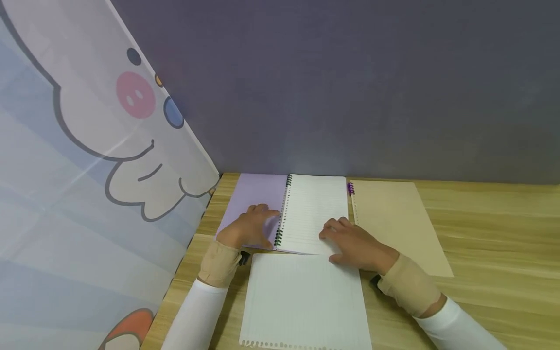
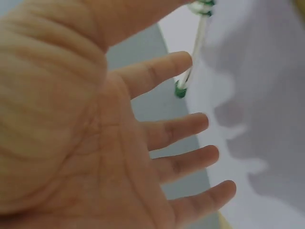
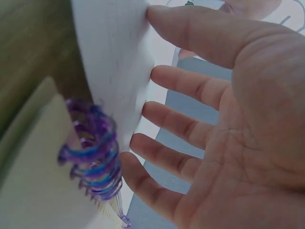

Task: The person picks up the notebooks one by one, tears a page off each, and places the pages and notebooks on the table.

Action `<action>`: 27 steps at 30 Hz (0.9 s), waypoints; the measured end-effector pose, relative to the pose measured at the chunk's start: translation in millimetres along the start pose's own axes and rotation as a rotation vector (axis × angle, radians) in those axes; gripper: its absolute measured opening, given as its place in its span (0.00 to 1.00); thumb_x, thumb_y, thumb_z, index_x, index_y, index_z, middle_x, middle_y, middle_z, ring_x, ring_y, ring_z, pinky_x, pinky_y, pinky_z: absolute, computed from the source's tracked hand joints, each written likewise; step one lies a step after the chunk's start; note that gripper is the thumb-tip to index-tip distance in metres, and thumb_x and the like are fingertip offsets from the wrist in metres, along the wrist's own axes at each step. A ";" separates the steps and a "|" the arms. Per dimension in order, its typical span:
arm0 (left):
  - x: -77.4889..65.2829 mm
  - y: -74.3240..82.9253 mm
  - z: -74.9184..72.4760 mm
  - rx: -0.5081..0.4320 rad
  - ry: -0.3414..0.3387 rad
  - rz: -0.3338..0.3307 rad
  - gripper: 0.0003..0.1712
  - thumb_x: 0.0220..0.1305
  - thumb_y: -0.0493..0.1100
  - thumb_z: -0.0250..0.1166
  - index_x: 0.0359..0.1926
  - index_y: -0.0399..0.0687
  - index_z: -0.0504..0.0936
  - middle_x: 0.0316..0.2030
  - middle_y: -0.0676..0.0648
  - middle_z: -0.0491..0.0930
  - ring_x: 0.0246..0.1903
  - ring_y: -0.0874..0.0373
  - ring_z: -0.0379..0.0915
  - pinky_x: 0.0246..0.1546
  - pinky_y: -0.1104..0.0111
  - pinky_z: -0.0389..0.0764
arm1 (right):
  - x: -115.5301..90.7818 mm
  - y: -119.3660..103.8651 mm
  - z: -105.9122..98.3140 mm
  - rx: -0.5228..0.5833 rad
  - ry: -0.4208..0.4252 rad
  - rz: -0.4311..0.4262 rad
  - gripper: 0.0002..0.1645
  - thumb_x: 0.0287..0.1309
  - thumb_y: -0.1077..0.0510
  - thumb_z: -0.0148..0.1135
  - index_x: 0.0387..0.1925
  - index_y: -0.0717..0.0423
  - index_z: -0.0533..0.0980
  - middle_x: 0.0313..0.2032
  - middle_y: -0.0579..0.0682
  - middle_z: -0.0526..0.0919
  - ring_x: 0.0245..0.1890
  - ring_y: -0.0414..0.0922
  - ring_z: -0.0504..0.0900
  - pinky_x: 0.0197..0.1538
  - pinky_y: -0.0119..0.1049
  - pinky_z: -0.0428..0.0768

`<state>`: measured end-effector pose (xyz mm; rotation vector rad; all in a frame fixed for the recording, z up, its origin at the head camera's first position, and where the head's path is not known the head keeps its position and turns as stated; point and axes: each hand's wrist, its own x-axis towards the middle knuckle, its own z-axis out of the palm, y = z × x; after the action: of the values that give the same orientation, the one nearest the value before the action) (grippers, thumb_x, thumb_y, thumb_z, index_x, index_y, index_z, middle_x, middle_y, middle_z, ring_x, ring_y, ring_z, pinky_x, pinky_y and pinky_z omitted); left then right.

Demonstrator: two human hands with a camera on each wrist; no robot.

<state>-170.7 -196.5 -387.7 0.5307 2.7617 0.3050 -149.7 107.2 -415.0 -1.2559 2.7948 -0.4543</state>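
Observation:
A spiral notebook lies open, with a lilac cover (image 1: 259, 187) on the left and a lined white page (image 1: 312, 206) on the right. Its green coil (image 1: 278, 237) shows only at the top and bottom of the row of holes. My left hand (image 1: 250, 227) spreads over the lilac cover beside the coil, fingers extended and holding nothing. With extended fingertips, my right hand (image 1: 356, 245) touches the lower right of the white page. In front lies a loose lined sheet (image 1: 306, 301) with holes along its near edge; my right thumb is by its far edge.
Right of the notebook lies a beige pad (image 1: 393, 214) with a short purple coil (image 1: 351, 189) at its upper left. Everything rests on a wooden table (image 1: 503, 243). A grey panel (image 1: 372, 87) stands behind, and a cartoon-printed sheet (image 1: 87, 194) borders the left.

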 end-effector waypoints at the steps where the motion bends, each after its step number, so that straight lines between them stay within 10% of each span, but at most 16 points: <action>1: -1.5 0.4 2.3 0.000 0.005 0.016 0.54 0.33 0.56 0.75 0.66 0.61 0.61 0.66 0.41 0.53 0.64 0.40 0.47 0.54 0.48 0.57 | 0.2 -0.1 -0.3 0.004 0.002 -0.003 0.27 0.45 0.48 0.64 0.51 0.46 0.71 0.52 0.44 0.66 0.50 0.45 0.64 0.48 0.39 0.66; 27: -11.4 0.8 18.1 0.022 0.138 0.219 0.39 0.38 0.48 0.73 0.57 0.55 0.73 0.55 0.58 0.71 0.56 0.60 0.64 0.53 0.69 0.60 | -0.1 1.6 -2.6 0.024 -0.018 0.012 0.27 0.44 0.52 0.66 0.49 0.43 0.72 0.52 0.41 0.66 0.49 0.44 0.64 0.47 0.37 0.67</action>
<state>-154.2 -197.5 -401.3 0.8512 2.8447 0.3741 -151.2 108.9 -413.0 -1.2315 2.7719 -0.4722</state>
